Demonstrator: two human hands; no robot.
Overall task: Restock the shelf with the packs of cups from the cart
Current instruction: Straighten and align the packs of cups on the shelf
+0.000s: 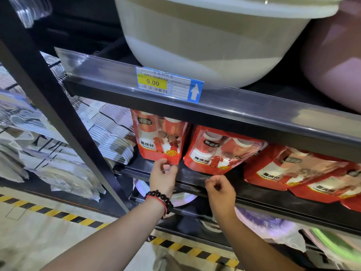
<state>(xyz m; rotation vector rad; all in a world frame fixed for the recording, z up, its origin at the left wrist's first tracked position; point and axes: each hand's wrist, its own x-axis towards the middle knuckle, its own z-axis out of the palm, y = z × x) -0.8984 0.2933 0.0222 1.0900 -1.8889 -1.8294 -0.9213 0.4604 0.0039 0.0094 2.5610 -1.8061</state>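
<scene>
I see packs of cups (161,138) lined along the shelf (254,189), hangers (115,130) to their left, a basin (205,36) on the shelf above, plates (181,196) below.

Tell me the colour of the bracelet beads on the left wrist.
Dark, near-black beads, worn beside a thin red cord; only the head view shows it.

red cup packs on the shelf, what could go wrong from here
1. The leftmost red pack stands upright at the front edge of the shelf, pinched only at its bottom corner by the left hand; it may tip forward once released.
2. The second pack leans tilted beside it and could slide off.
3. The right hand holds nothing, so neither pack is steadied.
</scene>
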